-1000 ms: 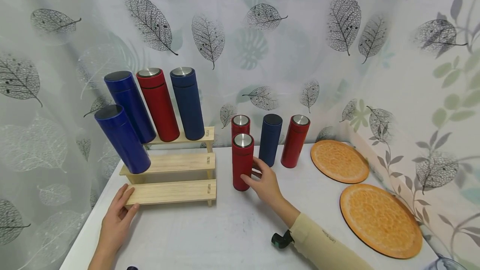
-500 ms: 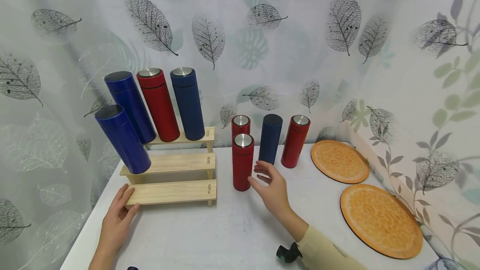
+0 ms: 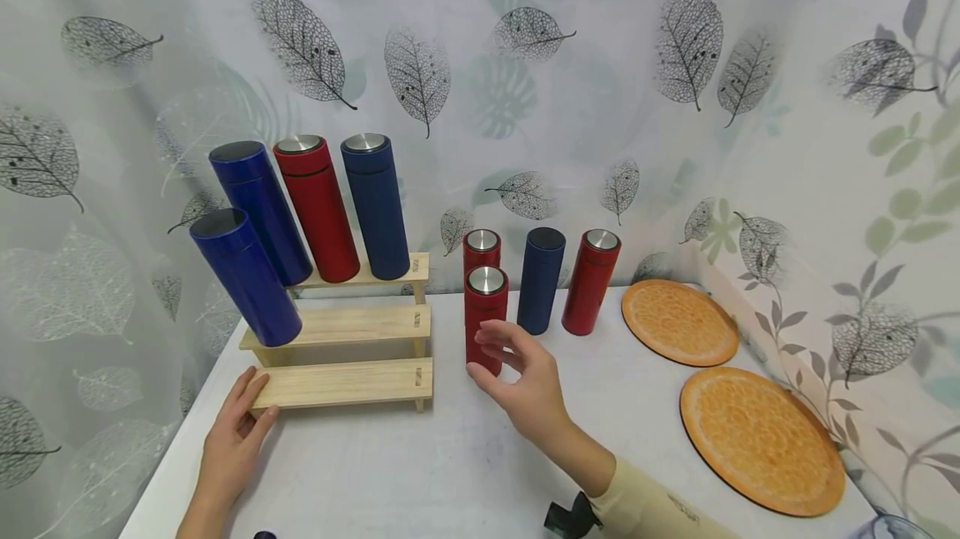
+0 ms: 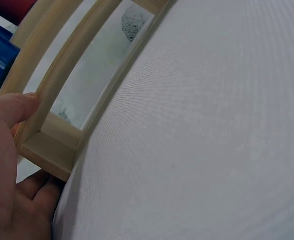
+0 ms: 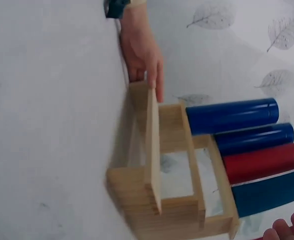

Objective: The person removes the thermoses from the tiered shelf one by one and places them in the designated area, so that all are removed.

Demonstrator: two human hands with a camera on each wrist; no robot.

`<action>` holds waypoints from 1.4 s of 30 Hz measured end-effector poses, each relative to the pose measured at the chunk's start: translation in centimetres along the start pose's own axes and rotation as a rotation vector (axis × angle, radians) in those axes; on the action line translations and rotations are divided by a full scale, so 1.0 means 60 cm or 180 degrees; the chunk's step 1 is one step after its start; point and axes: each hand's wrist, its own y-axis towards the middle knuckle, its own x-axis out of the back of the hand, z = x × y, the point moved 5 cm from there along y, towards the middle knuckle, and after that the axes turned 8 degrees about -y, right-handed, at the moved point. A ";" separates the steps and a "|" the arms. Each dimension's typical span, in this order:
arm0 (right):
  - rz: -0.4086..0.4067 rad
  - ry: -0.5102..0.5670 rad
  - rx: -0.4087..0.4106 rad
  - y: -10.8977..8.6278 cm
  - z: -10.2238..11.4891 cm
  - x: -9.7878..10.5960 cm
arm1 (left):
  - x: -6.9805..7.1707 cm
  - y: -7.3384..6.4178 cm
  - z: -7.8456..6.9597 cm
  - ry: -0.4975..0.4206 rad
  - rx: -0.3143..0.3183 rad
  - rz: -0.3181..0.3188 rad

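Observation:
A three-step wooden stand (image 3: 337, 385) is on the table's left side. My left hand (image 3: 231, 443) grips the left end of its lowest step; in the left wrist view, the thumb (image 4: 24, 106) lies on the step's front edge and fingers show beneath. My right hand (image 3: 531, 385) has its fingers apart and bent a little, in front of a red thermos bottle (image 3: 485, 306); whether it touches the bottle is unclear. Close behind stands another red bottle (image 3: 481, 251), partly hidden. To the right are a navy bottle (image 3: 542, 285) and a further red bottle (image 3: 591, 285).
The top step bears a blue bottle (image 3: 262, 214), a red bottle (image 3: 318, 214) and a navy bottle (image 3: 375, 210). One more blue bottle (image 3: 246, 281) is on the middle step. Two round orange mats (image 3: 678, 322) lie at the right, near the patterned curtain (image 3: 465, 106).
My right hand let go of the front red bottle and drew back to the right, then came left again in front of it. The left hand and the bottles have stayed put.

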 end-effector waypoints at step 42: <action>0.0183 0.0164 0.0229 0.300 0.110 -0.073 | 0.000 -0.001 0.003 -0.0105 -0.0041 0.0006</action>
